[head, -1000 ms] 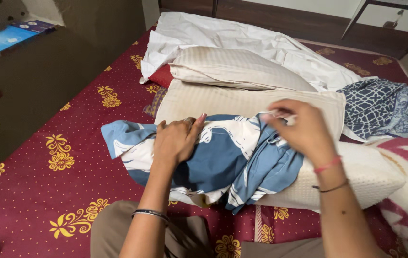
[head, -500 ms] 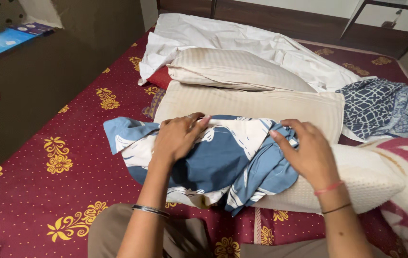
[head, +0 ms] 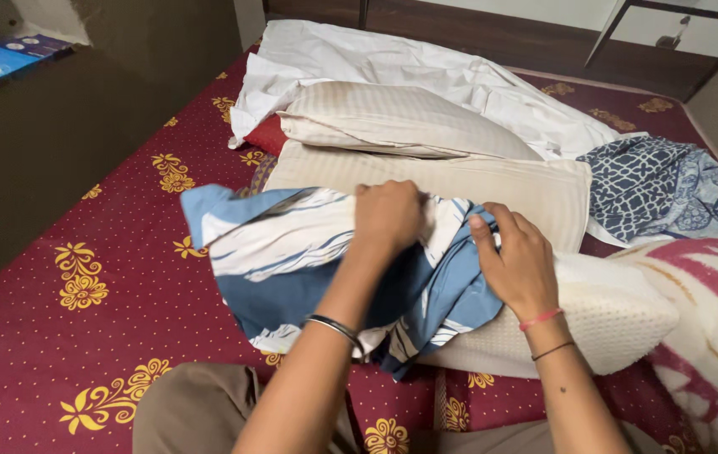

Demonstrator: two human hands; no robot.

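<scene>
Both hands grip a blue and white pillowcase (head: 292,261) on a bare white pillow (head: 594,319). The left hand (head: 388,219) bunches its far edge; the right hand (head: 517,265) pinches the right side.

A striped beige pillow (head: 393,118) is lying ahead of me on top of a second, flatter beige pillow (head: 493,181). A crumpled white sheet (head: 426,67) is spreading out behind them. A dark blue patterned cloth (head: 662,189) is sitting bunched at my right. The maroon bedcover (head: 81,294) with yellow flowers is stretching under everything, and a dark wooden headboard (head: 502,34) is running along the far edge.
</scene>
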